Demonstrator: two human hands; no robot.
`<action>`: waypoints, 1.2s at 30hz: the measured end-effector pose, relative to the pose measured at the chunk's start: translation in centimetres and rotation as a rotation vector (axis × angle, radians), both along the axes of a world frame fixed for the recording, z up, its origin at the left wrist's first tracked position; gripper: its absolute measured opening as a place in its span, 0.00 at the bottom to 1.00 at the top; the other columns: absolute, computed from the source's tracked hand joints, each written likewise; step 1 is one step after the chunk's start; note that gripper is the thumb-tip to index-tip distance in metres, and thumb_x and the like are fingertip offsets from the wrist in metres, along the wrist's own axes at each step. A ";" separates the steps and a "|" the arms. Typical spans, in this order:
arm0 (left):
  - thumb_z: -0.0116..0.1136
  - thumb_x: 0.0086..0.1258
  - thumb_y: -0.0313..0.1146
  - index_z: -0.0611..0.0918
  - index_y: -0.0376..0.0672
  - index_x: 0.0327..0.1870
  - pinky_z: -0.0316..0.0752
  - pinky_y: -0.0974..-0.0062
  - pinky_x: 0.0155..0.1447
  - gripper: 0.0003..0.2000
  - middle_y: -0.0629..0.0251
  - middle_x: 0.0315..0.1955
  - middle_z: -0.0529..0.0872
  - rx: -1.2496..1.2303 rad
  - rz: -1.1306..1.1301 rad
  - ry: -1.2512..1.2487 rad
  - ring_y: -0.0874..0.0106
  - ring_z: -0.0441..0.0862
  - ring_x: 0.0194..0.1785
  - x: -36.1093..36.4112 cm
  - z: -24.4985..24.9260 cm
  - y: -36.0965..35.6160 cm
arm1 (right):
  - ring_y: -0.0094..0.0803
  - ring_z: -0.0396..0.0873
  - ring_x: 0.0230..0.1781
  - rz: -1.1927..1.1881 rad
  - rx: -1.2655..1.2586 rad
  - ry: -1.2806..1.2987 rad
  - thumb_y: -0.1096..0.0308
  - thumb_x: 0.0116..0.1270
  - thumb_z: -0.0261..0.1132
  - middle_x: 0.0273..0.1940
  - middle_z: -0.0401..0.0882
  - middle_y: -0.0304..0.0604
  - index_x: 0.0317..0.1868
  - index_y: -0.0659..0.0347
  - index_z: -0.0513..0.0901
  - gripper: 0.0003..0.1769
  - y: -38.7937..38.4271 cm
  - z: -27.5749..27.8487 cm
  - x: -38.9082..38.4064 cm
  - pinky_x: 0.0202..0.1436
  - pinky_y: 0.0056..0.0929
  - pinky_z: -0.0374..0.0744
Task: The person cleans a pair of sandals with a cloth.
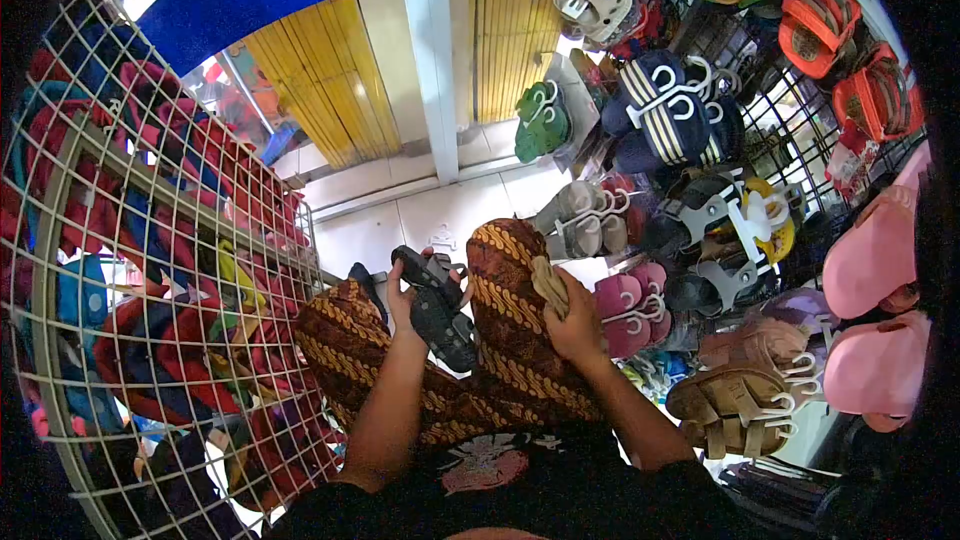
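Observation:
My left hand (401, 302) is closed around a pair of black sandals (442, 328), held above my lap between the knees. Their dark ridged soles face partly upward, and the straps show near the top. In my right hand (578, 328) is a bunched tan cloth (548, 285), gripped beside my right knee. Brown batik-patterned fabric (507, 260) covers my legs under both hands. Another dark shoe or sandal (368, 285) shows just left of my left hand, partly hidden by the knee.
At left stands a wire grid (190, 240) with colourful footwear behind it. Hung sandals crowd the right side: striped navy slides (665, 120), magenta clogs (632, 305), brown sandals (735, 405) and pink clogs (875, 365). Ahead, a white post (428, 60) rises from the tiled floor (425, 225).

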State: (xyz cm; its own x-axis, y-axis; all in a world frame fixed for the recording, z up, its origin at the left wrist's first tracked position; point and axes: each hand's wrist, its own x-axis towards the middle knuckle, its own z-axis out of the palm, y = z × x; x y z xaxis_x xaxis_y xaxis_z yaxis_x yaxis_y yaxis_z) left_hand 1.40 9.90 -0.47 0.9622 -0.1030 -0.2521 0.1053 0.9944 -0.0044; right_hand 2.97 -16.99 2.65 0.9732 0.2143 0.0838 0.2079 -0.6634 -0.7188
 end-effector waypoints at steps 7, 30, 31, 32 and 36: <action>0.52 0.70 0.56 0.81 0.44 0.53 0.80 0.46 0.46 0.25 0.56 0.42 0.85 0.243 0.075 0.004 0.55 0.84 0.44 -0.2 2.1 -0.1 | 0.54 0.78 0.56 0.181 0.380 -0.295 0.78 0.54 0.66 0.59 0.77 0.55 0.67 0.60 0.71 0.36 7.6 8.1 4.4 0.62 0.46 0.74; 0.63 0.71 0.48 0.78 0.36 0.56 0.74 0.68 0.54 0.24 0.55 0.45 0.87 1.652 0.090 0.433 0.67 0.82 0.48 4.4 -7.9 5.0 | 0.45 0.74 0.64 0.476 0.088 -0.112 0.76 0.61 0.61 0.61 0.80 0.39 0.60 0.44 0.82 0.26 20.2 -9.0 13.8 0.66 0.56 0.66; 0.63 0.71 0.50 0.78 0.36 0.55 0.74 0.68 0.51 0.24 0.57 0.41 0.86 1.754 0.127 0.361 0.70 0.81 0.45 4.5 -9.2 5.4 | 0.44 0.75 0.63 0.422 0.113 -0.068 0.76 0.60 0.61 0.60 0.80 0.40 0.60 0.45 0.82 0.27 20.1 -10.4 14.4 0.66 0.57 0.67; 0.63 0.71 0.50 0.79 0.36 0.54 0.75 0.67 0.49 0.24 0.56 0.41 0.86 1.733 0.147 0.387 0.67 0.82 0.45 4.7 -9.9 5.5 | 0.44 0.75 0.63 0.376 0.076 -0.085 0.76 0.60 0.61 0.60 0.80 0.41 0.59 0.45 0.82 0.27 19.9 -9.2 14.3 0.66 0.58 0.67; 0.63 0.70 0.50 0.80 0.35 0.51 0.76 0.61 0.48 0.23 0.48 0.40 0.86 1.972 0.116 0.432 0.57 0.84 0.44 4.7 -10.5 6.6 | 0.43 0.76 0.62 0.505 0.104 -0.253 0.76 0.58 0.62 0.60 0.80 0.40 0.60 0.41 0.81 0.29 20.5 -6.7 13.5 0.67 0.61 0.65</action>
